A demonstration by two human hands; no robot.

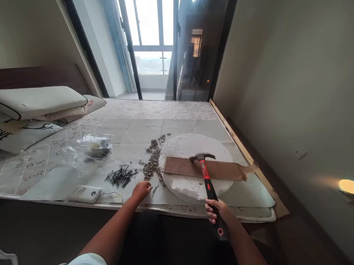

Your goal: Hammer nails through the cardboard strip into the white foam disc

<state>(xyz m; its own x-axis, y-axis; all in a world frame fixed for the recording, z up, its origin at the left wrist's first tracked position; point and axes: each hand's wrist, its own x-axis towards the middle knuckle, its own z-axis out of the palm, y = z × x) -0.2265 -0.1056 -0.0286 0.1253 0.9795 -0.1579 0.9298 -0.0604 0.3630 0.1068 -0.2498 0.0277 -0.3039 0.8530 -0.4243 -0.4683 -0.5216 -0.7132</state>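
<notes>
My right hand [216, 211] is wrapped around the black and red handle of a claw hammer [204, 169]. The hammer's head rests on or just over a brown board [222, 170], which has many small holes in its left part. Beneath the board is a round white foam block [183, 184]. My left hand [142, 190] is low over the sheet, left of the foam, with its fingers curled together; whether anything is between them is hidden. Just right of its fingertips lies a nail [155, 191]. A heap of nails [121, 176] sits to its upper left.
Grey gravel-like bits [151, 164] lie along the foam's left side. A clear plastic bag [95, 148] with dark contents and a white device [84, 194] with a cable rest on the bed. Pillows [38, 102] are at the left, a wooden rail [234, 136] and wall at the right.
</notes>
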